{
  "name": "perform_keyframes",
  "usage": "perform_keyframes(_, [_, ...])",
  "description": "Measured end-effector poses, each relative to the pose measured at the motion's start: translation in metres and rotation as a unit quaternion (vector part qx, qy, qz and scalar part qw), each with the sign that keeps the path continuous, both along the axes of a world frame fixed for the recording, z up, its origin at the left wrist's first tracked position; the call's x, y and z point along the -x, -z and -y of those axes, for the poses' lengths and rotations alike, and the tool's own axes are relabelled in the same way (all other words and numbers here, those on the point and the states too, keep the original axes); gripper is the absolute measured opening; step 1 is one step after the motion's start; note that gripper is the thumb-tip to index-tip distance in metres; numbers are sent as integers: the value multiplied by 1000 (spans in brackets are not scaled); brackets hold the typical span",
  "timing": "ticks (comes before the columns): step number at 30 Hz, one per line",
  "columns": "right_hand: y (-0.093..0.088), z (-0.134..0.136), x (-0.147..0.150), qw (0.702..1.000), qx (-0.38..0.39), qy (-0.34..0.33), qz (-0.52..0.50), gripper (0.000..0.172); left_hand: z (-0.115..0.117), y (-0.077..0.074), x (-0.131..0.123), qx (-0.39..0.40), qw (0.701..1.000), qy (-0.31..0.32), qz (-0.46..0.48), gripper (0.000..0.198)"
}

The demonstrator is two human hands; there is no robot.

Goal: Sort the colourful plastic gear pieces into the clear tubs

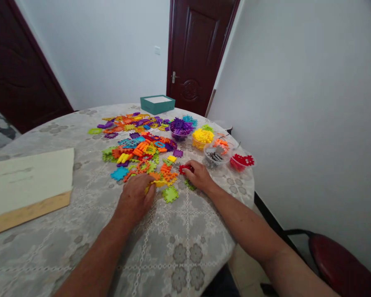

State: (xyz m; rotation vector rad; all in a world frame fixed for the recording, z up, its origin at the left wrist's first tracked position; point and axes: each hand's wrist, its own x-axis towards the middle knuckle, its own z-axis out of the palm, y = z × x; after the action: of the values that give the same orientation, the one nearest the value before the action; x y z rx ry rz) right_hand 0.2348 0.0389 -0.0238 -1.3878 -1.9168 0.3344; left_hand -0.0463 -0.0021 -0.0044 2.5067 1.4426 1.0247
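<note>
My left hand (137,193) is at the near edge of a mixed pile of toy pieces, its fingers closed on a yellow piece (158,183). To its right, my right hand (198,175) pinches a red piece (183,169). A green piece (190,185) lies just below that hand. Between the hands are orange pieces (166,169), and a lime green square (170,194) lies flat on the cloth in front. The undersides of both hands' fingers are partly hidden.
Tubs of purple (181,127), yellow (203,137), grey (216,155) and red pieces (242,161) stand at the right. More loose pieces (130,123) lie farther back, near a teal box (157,105). Cardboard sheets (31,181) lie left; a red chair (340,260) stands lower right.
</note>
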Motion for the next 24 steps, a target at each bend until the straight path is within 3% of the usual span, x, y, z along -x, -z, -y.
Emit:
perform_keyframes(3, [-7,4,4,999,-27,15,-28,16,-3,-3,-1,9,1000,-22,2,29])
perform_keyframes(7, [-27,7,-8,990,-117,76,-29,24,-1,-6,2,0,1000,-12,-2,36])
perform_keyframes(11, [-58,11,-48,953,-209,221,-1,33,0,-5,6,1,1000,-17,4,37])
perform_keyframes(14, [-73,17,-88,913,-235,330,34,36,2,-5,11,8,1000,-25,6,33])
perform_keyframes(19, [-61,24,-147,878,-158,426,153,33,2,-7,22,53,998,-32,-21,33])
perform_keyframes(22, [-49,28,-165,871,-121,429,207,34,3,-9,24,96,993,-38,-53,33])
perform_keyframes(24, [-48,30,-166,875,-140,413,209,35,5,-11,23,119,990,-47,-60,34])
